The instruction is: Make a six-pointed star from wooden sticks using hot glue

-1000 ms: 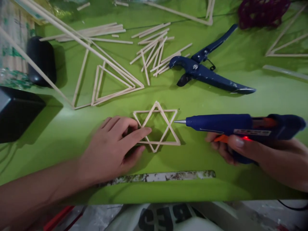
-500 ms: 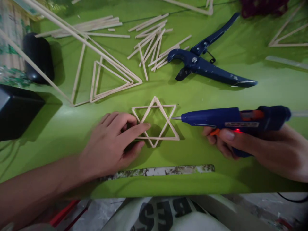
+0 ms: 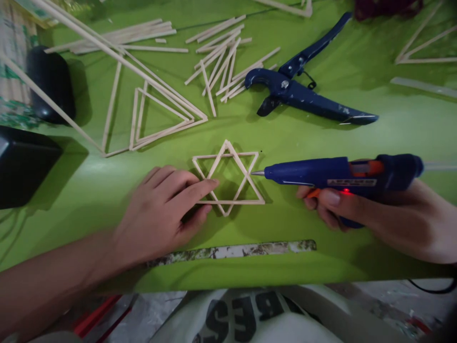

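Observation:
Before me on the green table lies a six-pointed star of thin wooden sticks [image 3: 244,202], made of two overlapping triangles. My left hand [image 3: 160,209] rests at its left side, index finger and thumb on the sticks there, gripping them; its other fingertips are partly hidden. My right hand [image 3: 371,207] is wrapped round the handle of a blue hot glue gun [image 3: 307,171], with a finger at the orange trigger and a red light glowing. The gun's metal tip is at the star's right-hand stick crossing; whether it touches is hard to tell.
Blue cutters [image 3: 307,97] lie beyond the star beside loose cut sticks [image 3: 217,62]. Larger stick triangles [image 3: 167,131] stand back left, near a black box [image 3: 24,166]. A narrow patterned strip [image 3: 250,250] lies along the near edge. A translucent glue stick [image 3: 421,86] lies right.
The whole view has shifted slightly. The glue gun's tip has come a little closer to the star's right crossing. My left hand keeps its place on the star.

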`<action>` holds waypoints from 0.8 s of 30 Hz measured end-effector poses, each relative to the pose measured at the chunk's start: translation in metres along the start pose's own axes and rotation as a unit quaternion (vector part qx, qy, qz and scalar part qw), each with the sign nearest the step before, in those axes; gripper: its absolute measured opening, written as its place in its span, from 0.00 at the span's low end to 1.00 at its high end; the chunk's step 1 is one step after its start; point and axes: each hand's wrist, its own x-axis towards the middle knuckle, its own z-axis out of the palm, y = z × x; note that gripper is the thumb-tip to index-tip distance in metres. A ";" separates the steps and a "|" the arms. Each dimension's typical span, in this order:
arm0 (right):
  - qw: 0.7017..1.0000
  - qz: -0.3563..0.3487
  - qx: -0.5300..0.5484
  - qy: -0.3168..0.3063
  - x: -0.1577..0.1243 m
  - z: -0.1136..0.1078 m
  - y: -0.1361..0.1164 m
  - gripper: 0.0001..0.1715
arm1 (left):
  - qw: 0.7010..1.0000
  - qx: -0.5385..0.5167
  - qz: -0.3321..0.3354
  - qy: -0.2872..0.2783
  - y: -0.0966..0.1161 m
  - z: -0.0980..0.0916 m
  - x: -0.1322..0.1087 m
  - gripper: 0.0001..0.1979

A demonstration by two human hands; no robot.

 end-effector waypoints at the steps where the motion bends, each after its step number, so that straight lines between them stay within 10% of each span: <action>1: 1.000 0.001 0.001 0.002 0.000 0.000 0.000 0.26 | 1.000 -0.002 0.000 0.000 0.000 0.000 0.000 0.17; 24: 0.999 0.023 0.031 0.024 -0.004 0.000 0.011 0.24 | 0.999 0.024 0.002 -0.020 -0.001 0.002 -0.001 0.21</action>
